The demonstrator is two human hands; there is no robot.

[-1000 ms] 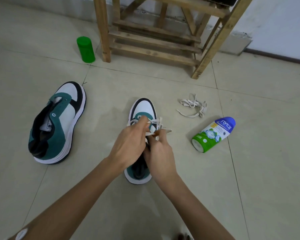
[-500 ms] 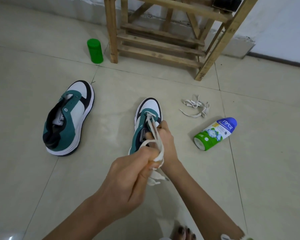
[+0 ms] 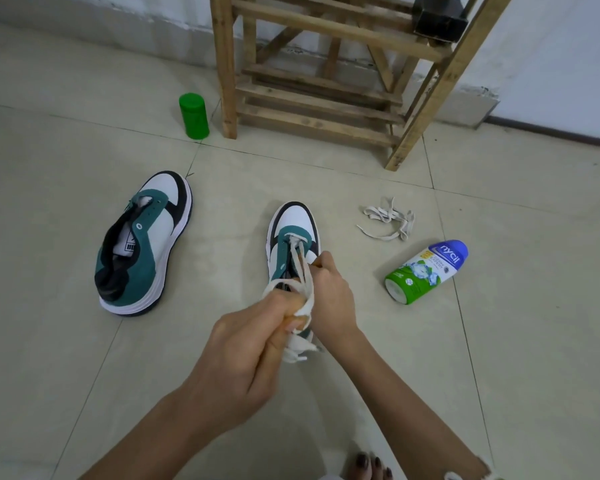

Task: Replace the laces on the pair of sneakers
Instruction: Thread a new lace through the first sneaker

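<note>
Floor (image 3: pixel 84 358): pale tile, everything sits on it. Wooden rack (image 3: pixel 312 109) at the back wall, not in play.

Bare shoe (image 3: pixel 146 244) off to my left, upright, no lace in the eyelets as far as I can see. Well apart from the hands.

Laced shoe (image 3: pixel 293 223) dead centre, toe pointing away. It's the one being worked.

Left hand (image 3: pixel 243 358): fingers (image 3: pixel 274 304) closed in a fist round a bunch of lace, raised above the shoe's heel end.
Right hand (image 3: pixel 333 296): fingers curled against the laced shoe's right side by the eyelet row. I read that as pinning the shoe. Can't tell if they also pinch a strand.

Bottle (image 3: pixel 426 271) lying on its side right of the shoe. Green can (image 3: pixel 194 116) upright by the rack leg. Neither is needed.

Spare lace (image 3: pixel 388 221): loose tangle on the floor between rack and bottle.

Lace (image 3: pixel 300 263): threaded only at the toe-end eyelets, both strands running up into the left fist, tips dangling below it.

Handling, my call:
- Lace is light, flat and limp. It won't push, so lead with the stiff tip and pinch right behind it.
- Bunching hides the ends, so let slack out before the next eyelet.
- Shoe is light and will likely skate on tile. Keep one hand on its side or heel while pulling.
- Pull both strands evenly or the lengths drift.

Progress: early. One shoe barely started, the other not begun.
</note>
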